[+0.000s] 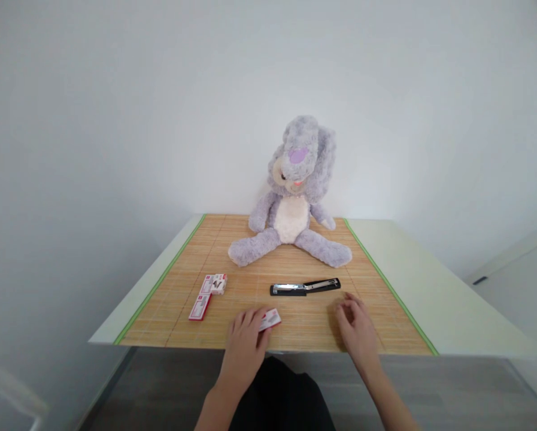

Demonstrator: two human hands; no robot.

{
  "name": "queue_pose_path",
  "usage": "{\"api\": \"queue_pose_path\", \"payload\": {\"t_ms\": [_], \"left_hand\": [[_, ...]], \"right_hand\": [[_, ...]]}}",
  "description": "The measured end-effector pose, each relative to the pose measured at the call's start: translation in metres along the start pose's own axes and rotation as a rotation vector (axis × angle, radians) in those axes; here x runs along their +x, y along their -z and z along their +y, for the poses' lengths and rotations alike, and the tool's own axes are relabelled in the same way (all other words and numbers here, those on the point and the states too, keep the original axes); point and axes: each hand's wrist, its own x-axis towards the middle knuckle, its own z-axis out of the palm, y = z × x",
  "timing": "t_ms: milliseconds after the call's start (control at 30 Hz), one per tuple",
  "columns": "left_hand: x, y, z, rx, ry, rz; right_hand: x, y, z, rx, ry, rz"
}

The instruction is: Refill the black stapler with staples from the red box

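Red-and-white box (272, 319) sits at the lower centre of the frame, held between my left hand's (245, 338) fingers and thumb. I judge the step in hand to be gripping this box; moving it calls for steady thumb pressure against its edge. At lower right, my right hand (358, 329) is loosely curled near the mat (246, 292); I cannot tell whether its fingertips meet. Left of centre, I see two flat boxes (200, 307) end to end, with a smaller box (219, 284) beside the farther one. Just below centre lies an opened-out stapler (290, 290). Beyond, a plush toy (291, 219) sits upper centre-right.
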Motion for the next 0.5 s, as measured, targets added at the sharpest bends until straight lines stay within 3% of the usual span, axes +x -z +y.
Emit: {"api": "queue_pose_path", "payload": {"t_ms": [133,267,400,500], "left_hand": [[0.019,-0.010,0.029,-0.117,-0.085,-0.103],[0.035,-0.019,0.040,-0.196,-0.138,-0.163],[0.042,-0.026,0.041,-0.248,-0.154,-0.159],[0.045,-0.027,0.035,-0.280,-0.170,-0.143]], "right_hand": [[-0.028,-0.018,-0.033,0.070,0.048,-0.151],[-0.033,-0.032,-0.058,0.033,-0.022,-0.251],[-0.031,-0.039,-0.066,0.024,-0.110,-0.270],[-0.031,-0.038,-0.063,0.040,-0.071,-0.199]]}}
